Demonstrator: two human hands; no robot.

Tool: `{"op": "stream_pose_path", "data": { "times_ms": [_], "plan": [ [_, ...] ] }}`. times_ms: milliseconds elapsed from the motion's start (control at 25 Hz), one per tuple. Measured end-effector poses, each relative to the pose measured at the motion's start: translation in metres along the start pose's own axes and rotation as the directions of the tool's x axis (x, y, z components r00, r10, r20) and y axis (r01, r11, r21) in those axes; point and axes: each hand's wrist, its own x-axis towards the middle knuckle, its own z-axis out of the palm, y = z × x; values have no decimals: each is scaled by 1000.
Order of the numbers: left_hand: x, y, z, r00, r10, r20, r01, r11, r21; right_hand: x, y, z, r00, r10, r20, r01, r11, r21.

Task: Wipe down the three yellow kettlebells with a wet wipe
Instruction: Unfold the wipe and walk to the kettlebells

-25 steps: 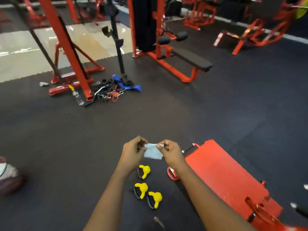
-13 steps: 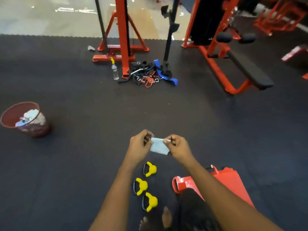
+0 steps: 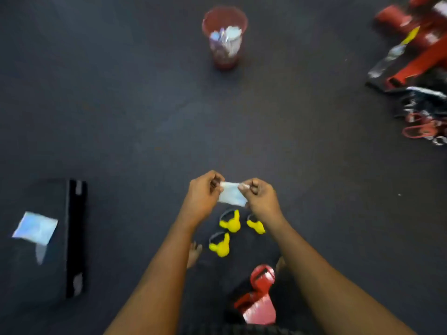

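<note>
The left hand (image 3: 202, 197) and right hand (image 3: 262, 199) have their fingers (image 3: 214, 183) clamped on the top edge of the wet wipe packet (image 3: 231, 195). The three yellow kettlebells (image 3: 231, 222) stand on the floor (image 3: 145, 117) at its 6 o'clock. A sharp tear could fling the wipe onto the floor and dirty it.

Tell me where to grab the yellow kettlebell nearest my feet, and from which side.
Grip the nearest kettlebell by its dark handle loop, which arches over the yellow body's far-left side. Come from above and hook the fingers through it; the rounded body gives no edge. Probably free one hand first: left hand and right hand both pinch the wipe.
</note>
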Motion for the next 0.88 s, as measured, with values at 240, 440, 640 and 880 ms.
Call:
{"op": "stream_pose_path", "data": {
  "times_ms": [240, 440, 640, 880],
  "plan": [
    [-15, -113, 85, 940, -260, -220, 253, 965, -63, 55, 124, 51, 970, 87, 229, -109, 991, 82],
    [11, -313, 204, 925, -261, -275, 256, 965, -57, 128, 325, 142, 973, 162, 164, -193, 961, 195],
    [20, -480, 297, 888, -318, -332, 283, 947, -151, 168, 487, 221, 961, 196, 198, -236, 950, 205],
    [41, -563, 336, 827, -302, -474, 222, 950, -218, 205, 559, 271, 965, 81, 251, -138, 966, 219]
  ]
}}
